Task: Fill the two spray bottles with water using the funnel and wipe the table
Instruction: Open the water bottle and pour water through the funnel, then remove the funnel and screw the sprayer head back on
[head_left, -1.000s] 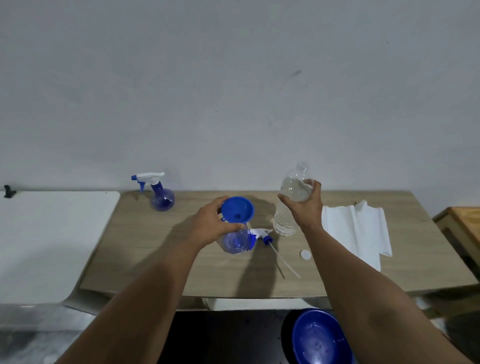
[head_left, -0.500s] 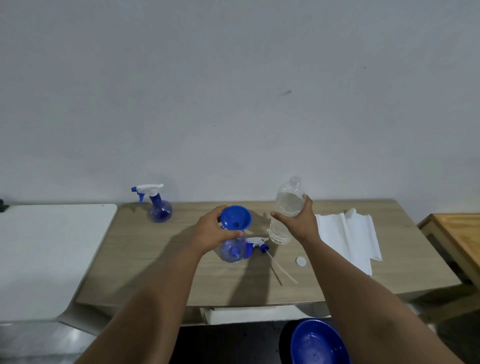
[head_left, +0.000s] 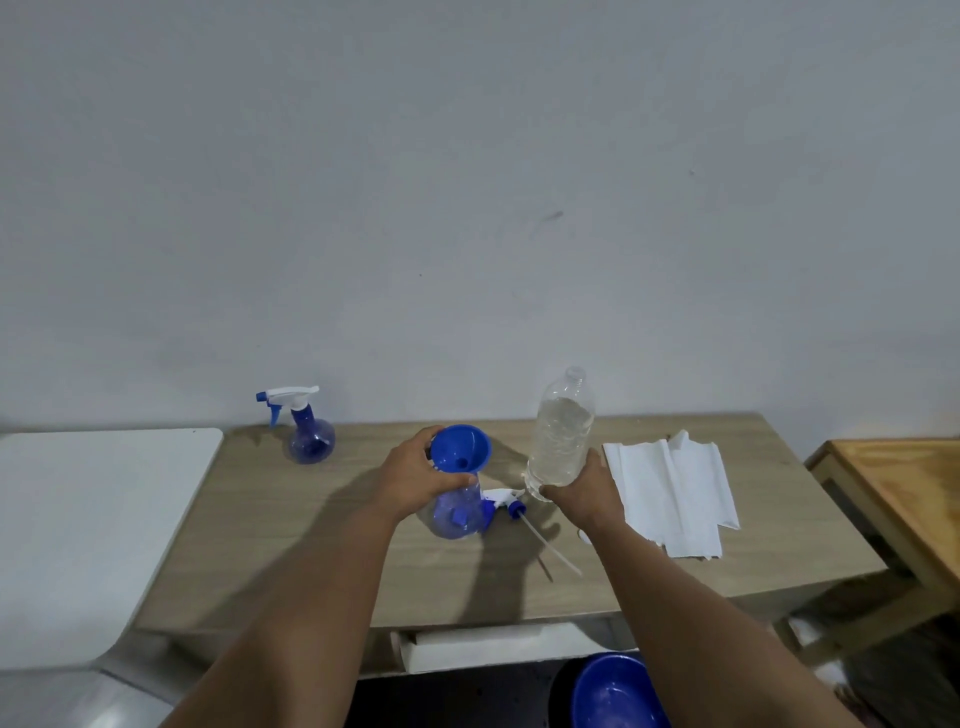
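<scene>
The filling of the first spray bottle (head_left: 457, 512) was in hand, by my judgement, with pouring not yet begun. The left hand (head_left: 415, 475) gripped the bottle's neck, the blue funnel (head_left: 461, 449) seated directly above that grip. The right hand (head_left: 584, 488) clasped the water bottle (head_left: 561, 434) low on its body, uncapped, mouth well above the grip. Next, tilting it over the funnel was called for. The second spray bottle (head_left: 306, 434) stood far left of both hands.

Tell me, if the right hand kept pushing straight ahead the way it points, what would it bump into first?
The right hand already grips the water bottle near its base. Beyond that, only bare table seems to lie ahead, then the wall, though depth is hard to judge.
</scene>
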